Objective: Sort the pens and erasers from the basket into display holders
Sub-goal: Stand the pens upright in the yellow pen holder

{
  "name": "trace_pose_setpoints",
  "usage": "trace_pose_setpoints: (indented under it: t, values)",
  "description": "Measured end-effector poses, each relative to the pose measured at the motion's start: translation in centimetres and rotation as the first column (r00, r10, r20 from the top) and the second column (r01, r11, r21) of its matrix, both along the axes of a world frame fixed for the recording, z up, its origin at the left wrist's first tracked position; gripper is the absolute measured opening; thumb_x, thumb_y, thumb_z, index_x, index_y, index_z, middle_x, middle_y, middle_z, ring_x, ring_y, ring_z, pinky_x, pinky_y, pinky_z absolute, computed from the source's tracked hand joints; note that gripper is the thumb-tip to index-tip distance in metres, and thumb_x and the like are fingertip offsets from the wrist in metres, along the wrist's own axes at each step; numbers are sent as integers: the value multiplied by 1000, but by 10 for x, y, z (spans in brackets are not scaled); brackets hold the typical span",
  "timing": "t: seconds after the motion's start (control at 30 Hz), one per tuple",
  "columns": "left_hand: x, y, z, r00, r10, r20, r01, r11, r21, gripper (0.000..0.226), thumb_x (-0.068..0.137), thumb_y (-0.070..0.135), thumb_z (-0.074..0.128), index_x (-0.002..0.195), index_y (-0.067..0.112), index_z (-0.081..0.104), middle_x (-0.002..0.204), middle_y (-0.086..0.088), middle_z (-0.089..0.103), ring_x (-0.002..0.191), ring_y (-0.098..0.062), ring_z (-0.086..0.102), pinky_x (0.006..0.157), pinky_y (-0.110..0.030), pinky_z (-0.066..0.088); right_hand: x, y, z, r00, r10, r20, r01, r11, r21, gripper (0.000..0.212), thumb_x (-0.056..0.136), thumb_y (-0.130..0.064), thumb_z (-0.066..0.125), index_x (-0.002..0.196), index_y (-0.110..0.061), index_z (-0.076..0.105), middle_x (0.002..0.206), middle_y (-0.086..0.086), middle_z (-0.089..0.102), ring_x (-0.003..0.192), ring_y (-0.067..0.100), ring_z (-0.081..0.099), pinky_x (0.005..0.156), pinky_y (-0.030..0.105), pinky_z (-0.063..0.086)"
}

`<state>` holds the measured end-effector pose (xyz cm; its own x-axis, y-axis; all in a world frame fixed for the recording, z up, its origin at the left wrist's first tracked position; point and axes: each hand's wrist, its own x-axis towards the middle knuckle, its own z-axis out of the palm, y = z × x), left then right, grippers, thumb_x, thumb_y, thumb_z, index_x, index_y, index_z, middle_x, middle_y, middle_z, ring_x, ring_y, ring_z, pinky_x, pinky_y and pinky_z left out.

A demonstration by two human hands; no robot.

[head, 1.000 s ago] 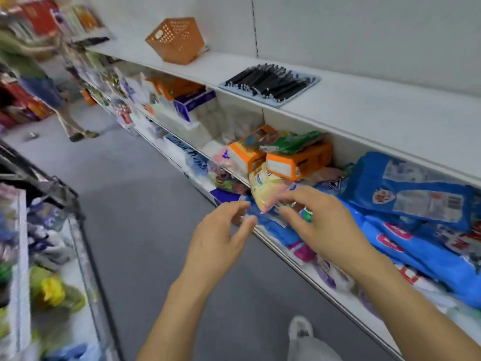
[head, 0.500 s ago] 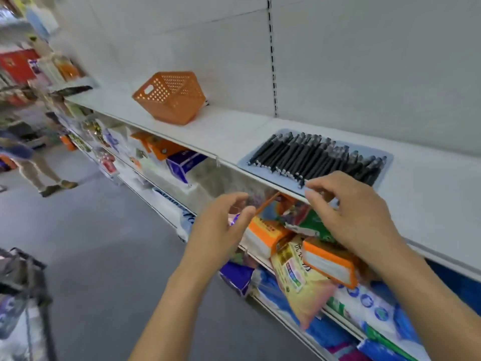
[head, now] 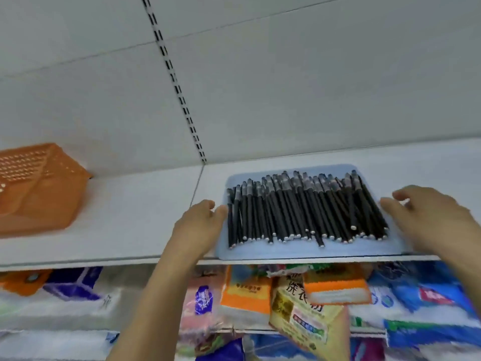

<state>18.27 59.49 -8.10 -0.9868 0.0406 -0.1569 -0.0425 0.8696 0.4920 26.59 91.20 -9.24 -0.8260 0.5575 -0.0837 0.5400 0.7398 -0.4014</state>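
White shelf (head: pixel 145 220): black pens (head: pixel 302 212) piled on a blue tray (head: pixel 286 252) at the front edge. Left hand (head: pixel 197 225) and right hand (head: pixel 429 217) flank the tray, fingers loosely curled (holding nothing). Orange basket (head: pixel 39 188) tipped over, far left.

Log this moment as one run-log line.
left hand: at tray's left edge | right hand: at right edge | black pens: piled on tray

Yellow pouch (head: pixel 303 312): "洗衣"; rest blurred.
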Motion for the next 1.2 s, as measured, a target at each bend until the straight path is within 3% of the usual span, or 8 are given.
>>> trace_pose_setpoints:
  t: [0.1, 0.27, 0.37, 0.47, 0.73, 0.87, 1.0, 1.2]
  values:
    - [-24, -9, 0, 969, -94, 227, 30, 962, 271, 52, 97, 51, 41, 131, 13, 51, 126, -6, 61, 103, -24, 64, 99, -45, 49, 1, -19, 3, 988, -155, -7, 152, 975, -161, 37, 99, -31, 45, 84, -2, 63, 89, 20, 62, 79, 34, 52, 70, 35, 35]
    - [-39, -15, -6, 925, -183, 334, 37, 916, 401, 43, 100, 42, 41, 122, 8, 55, 99, -9, 64, 76, -20, 61, 78, -33, 53, 7, -47, 2, 928, -346, -139, 272, 883, -382, 43, 101, -28, 39, 79, 6, 55, 85, 22, 55, 74, 29, 48, 69, 36, 32]
    - [-45, -17, -8, 909, -199, 365, 24, 901, 433, 49, 99, 46, 42, 128, 8, 54, 120, -16, 64, 95, -24, 61, 82, -33, 49, 13, -70, 1, 922, -354, -154, 274, 882, -382, 56, 101, -43, 31, 77, 1, 54, 82, 19, 54, 75, 30, 49, 69, 37, 35]
    - [-46, -17, -15, 940, -167, 296, 31, 910, 414, 63, 96, 54, 43, 141, 10, 42, 141, -12, 50, 122, -30, 50, 97, -38, 40, 23, -82, -4, 912, -360, -197, 270, 888, -373, 61, 100, -52, 29, 83, 0, 55, 83, 14, 54, 78, 30, 51, 70, 37, 36]
    - [-13, -25, -27, 987, -157, -22, 154, 923, 353, 57, 93, 63, 36, 122, 15, 50, 107, -6, 62, 95, -24, 60, 84, -42, 50, 55, -113, -26, 803, -438, -403, 241, 858, -454, 43, 98, -49, 39, 71, -16, 39, 68, -1, 43, 62, 14, 41, 55, 32, 28]
    - [13, -28, -23, 969, -208, -133, 246, 859, 448, 41, 94, 58, 43, 116, 25, 52, 101, 6, 64, 91, -13, 62, 79, -38, 51, 82, -120, -36, 764, -434, -477, 197, 861, -468, 35, 94, -53, 46, 97, -19, 56, 90, -7, 57, 84, 11, 54, 72, 32, 39]
    - [41, -26, -28, 965, -234, -119, 263, 835, 484, 67, 88, 65, 48, 144, 30, 34, 132, 4, 56, 116, -19, 57, 99, -47, 47, 117, -124, -33, 716, -484, -502, 230, 844, -485, 44, 91, -48, 55, 122, -18, 59, 99, -10, 60, 88, 6, 57, 73, 24, 42]
    - [87, -4, -35, 932, -334, -139, 352, 749, 562, 72, 88, 60, 53, 149, 32, 27, 146, 5, 46, 129, -18, 48, 108, -49, 40, 186, -119, -30, 639, -575, -511, 334, 806, -489, 55, 88, -47, 63, 134, -19, 56, 123, -1, 62, 112, 16, 58, 100, 40, 46]
